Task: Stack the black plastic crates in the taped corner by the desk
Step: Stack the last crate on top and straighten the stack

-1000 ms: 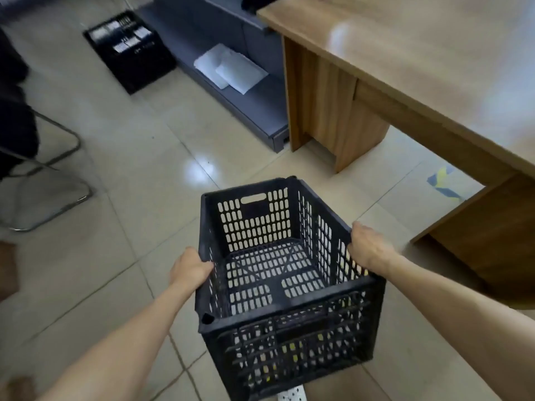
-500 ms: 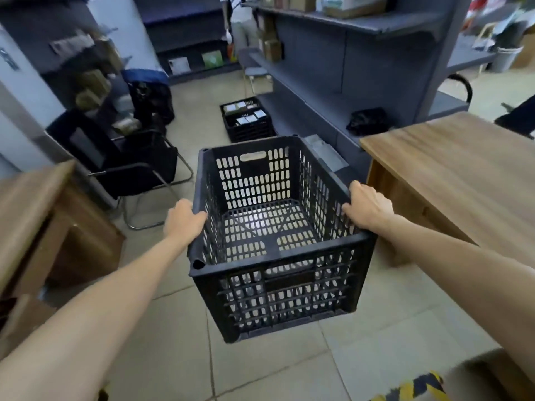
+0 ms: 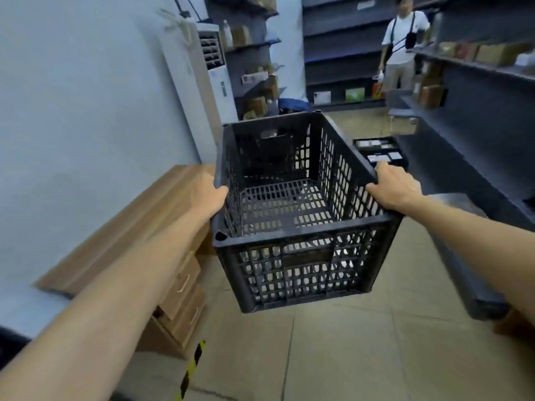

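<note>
An empty black slotted plastic crate point(image 3: 298, 273) hangs in the air in front of me, held level above the tiled floor. My left hand point(image 3: 210, 195) grips its left rim and my right hand point(image 3: 393, 189) grips its right rim. A strip of yellow-and-black tape point(image 3: 192, 369) runs across the floor at the bottom, beside a wooden desk point(image 3: 139, 224) with drawers on the left. A second black crate point(image 3: 379, 153) holding small boxes sits on the floor farther back, partly hidden by the held crate.
Dark grey shelving point(image 3: 469, 134) lines the right side, its base jutting into the aisle. A white standing air conditioner point(image 3: 208, 82) is against the left wall. A person point(image 3: 402, 44) stands at the far end of the aisle.
My view has swung left and up with the crate still in both hands. The right-hand desk has left the view; the left desk, wall and floor tape now show.
</note>
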`<state>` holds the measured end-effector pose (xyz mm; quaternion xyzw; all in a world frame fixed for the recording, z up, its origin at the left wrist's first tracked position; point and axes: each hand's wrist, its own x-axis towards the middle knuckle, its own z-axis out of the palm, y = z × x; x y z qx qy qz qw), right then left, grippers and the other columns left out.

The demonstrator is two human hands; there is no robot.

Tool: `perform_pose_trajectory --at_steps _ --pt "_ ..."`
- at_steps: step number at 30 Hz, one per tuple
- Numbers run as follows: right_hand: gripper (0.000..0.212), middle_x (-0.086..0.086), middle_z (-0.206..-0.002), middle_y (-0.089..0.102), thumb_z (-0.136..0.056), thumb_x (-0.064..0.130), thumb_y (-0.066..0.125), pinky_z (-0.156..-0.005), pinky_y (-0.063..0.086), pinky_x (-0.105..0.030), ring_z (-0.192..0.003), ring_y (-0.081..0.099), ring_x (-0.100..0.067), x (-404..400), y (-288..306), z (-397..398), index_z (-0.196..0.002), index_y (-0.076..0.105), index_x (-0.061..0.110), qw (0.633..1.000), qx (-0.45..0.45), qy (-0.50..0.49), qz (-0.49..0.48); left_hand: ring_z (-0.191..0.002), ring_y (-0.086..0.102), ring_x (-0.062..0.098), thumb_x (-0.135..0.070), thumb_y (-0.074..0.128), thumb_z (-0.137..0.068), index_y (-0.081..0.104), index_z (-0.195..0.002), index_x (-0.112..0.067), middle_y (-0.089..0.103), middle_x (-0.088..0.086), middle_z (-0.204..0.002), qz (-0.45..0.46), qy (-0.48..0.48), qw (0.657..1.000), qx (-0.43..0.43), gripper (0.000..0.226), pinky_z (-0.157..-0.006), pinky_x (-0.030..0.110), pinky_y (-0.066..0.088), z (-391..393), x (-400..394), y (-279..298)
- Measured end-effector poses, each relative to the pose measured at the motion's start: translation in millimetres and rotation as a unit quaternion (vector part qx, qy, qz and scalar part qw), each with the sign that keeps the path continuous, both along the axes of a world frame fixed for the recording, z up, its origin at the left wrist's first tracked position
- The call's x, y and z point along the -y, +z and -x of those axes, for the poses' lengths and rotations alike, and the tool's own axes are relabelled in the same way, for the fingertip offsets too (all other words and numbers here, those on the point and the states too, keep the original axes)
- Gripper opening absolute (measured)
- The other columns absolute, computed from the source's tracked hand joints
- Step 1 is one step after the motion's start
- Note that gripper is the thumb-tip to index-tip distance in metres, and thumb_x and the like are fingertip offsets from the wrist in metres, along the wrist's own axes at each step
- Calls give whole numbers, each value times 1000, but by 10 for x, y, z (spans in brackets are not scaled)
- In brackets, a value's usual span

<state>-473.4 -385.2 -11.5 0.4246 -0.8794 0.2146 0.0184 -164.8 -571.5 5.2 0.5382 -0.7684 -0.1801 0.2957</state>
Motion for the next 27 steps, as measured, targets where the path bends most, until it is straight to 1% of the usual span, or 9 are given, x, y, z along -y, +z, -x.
perform_pose_trajectory --at_steps 5,8,10,13,15,17,21,24,27 --pt "28 -19 -110 60 -90 30 56 -75 45 -40 -100 60 -40 976 121 -641 -104 46 8 993 3 114 5 -58 49 22 -17 57 -90 57 -78 -6 51 3 -63 17 133 990 47 16 -49 28 34 -971 303 161" --pt "26 -18 -111 59 -90 29 57 -70 41 -37 -99 59 -38 1505 139 -1046 -102 46 9 981 11 195 5 -69 52 29 -19 59 -87 59 -84 -6 58 10 -78 31 221 973 64 13 -58 31 37 -1523 324 177" --pt "31 -18 -114 60 -90 30 58 -70 40 -37 -101 59 -39 1806 155 -1341 -109 49 7 970 12 242 8 -73 53 32 -18 59 -85 59 -79 -8 57 11 -78 24 265 962 57 11 -63 33 38 -1881 279 187" --pt "37 -20 -116 61 -90 32 59 -76 44 -40 -105 60 -41 2181 185 -1829 -114 52 5 952 6 307 6 -72 55 33 -18 58 -83 52 -68 -9 55 10 -71 20 325 944 54 17 -56 31 37 -2394 167 195" --pt "36 -20 -115 61 -91 31 58 -77 45 -39 -103 60 -39 2411 195 -2205 -115 54 5 934 5 356 5 -69 54 32 -17 58 -83 48 -62 -12 54 9 -68 19 368 928 55 23 -53 30 34 -2744 39 191" --pt "33 -18 -112 62 -91 30 57 -74 44 -38 -97 60 -35 2605 187 -2605 -113 54 6 915 3 404 9 -69 54 32 -17 58 -84 47 -61 -13 56 10 -70 16 410 910 57 25 -55 30 35 -3091 -108 178" --pt "27 -14 -100 60 -92 29 56 -69 41 -33 -83 53 -28 2828 155 -3529 -110 53 8 873 0 488 5 -66 51 30 -15 59 -84 44 -57 -13 46 3 -58 21 483 873 69 31 -52 30 31 -3810 -486 171" --pt "31 -15 -101 63 -91 31 56 -74 51 -39 -88 60 -33 2964 119 -4294 -111 52 8 843 5 537 8 -68 51 32 -16 61 -83 46 -60 -11 49 7 -61 12 534 842 74 27 -58 32 35 -4409 -720 192" --pt "31 -18 -107 62 -92 29 54 -69 45 -36 -88 57 -34 3065 31 -5060 -111 50 5 816 7 578 -1 -66 53 32 -17 63 -79 53 -65 -7 54 11 -65 -3 564 822 81 20 -52 30 35 -5053 -884 178"
